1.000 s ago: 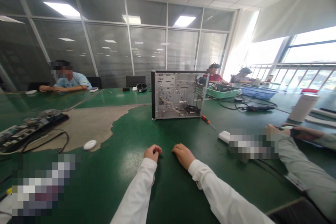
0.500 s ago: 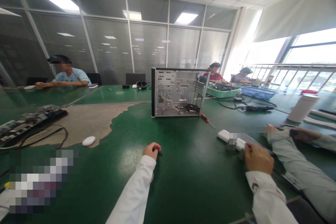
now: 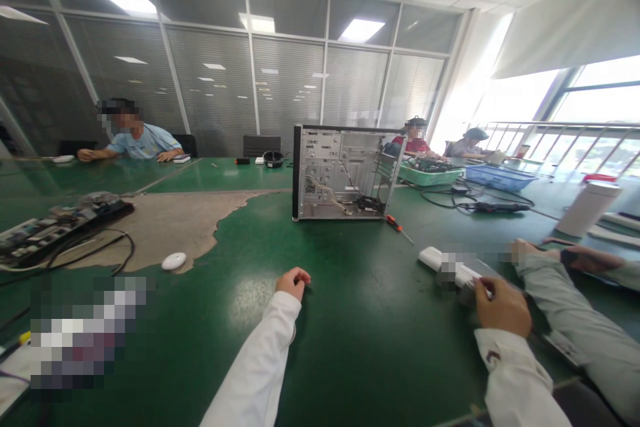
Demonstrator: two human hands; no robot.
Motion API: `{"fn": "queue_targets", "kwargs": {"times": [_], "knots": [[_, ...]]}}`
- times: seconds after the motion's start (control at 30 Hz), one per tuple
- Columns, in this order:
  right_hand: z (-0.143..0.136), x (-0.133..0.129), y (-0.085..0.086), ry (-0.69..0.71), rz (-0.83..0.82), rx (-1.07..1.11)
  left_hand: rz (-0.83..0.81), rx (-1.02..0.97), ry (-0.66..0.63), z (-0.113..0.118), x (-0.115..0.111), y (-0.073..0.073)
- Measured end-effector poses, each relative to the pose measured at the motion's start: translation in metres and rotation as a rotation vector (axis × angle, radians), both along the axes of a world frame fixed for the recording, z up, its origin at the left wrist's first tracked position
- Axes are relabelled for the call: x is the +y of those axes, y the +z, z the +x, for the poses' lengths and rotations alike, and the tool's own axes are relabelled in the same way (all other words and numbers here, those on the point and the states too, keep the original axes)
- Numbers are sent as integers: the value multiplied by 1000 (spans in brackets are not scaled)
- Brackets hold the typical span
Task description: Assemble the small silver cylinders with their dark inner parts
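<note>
My left hand (image 3: 294, 283) rests on the green tabletop with its fingers curled in loosely and nothing visible in them. Further right, my right hand (image 3: 504, 308) has thumb and forefinger bent together at the near end of a white oblong object (image 3: 431, 257), partly blurred out, which lies on the table. What the fingertips press on is partly hidden by the hand. Ahead of both hands stands an open computer case (image 3: 345, 173), upright, with loose cables inside. An orange-handled screwdriver (image 3: 395, 223) lies by its right corner.
A co-worker's grey sleeves (image 3: 565, 307) reach in close on my right. Behind are a white bottle (image 3: 590, 208), a green basket (image 3: 431, 175) and a blue basket (image 3: 500, 177). Left are a white disc (image 3: 174, 261) and circuit boards with cables (image 3: 65, 230). Other people sit beyond.
The whole view has shifted slightly, with things now a little further right. My right hand's fingers have moved slightly at the white object; my left hand stays in place.
</note>
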State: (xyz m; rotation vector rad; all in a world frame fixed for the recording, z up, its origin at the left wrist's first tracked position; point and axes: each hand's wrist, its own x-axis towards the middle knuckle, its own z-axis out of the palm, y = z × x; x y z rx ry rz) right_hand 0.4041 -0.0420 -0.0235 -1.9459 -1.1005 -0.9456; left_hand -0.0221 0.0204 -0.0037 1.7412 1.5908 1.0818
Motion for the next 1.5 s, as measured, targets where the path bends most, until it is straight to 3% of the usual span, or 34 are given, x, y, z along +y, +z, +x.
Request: {"fn": "queue_targets", "kwargs": {"times": [0.2,1.0,1.2,1.37,1.5], "knots": [[1,1,1,75,14,-46,6,12,-4,0,0,0],[-1,3,-4,136,-1,50,-6,38,9,2,-4,7],[-5,0,-4,122,-169,200,-9,33,10,2,-4,7],[-26,-11,-1,140,-253,223,-22,25,15,2,-3,7],[-70,-16,9,388,-299,252,-15,47,5,3,-5,9]]}}
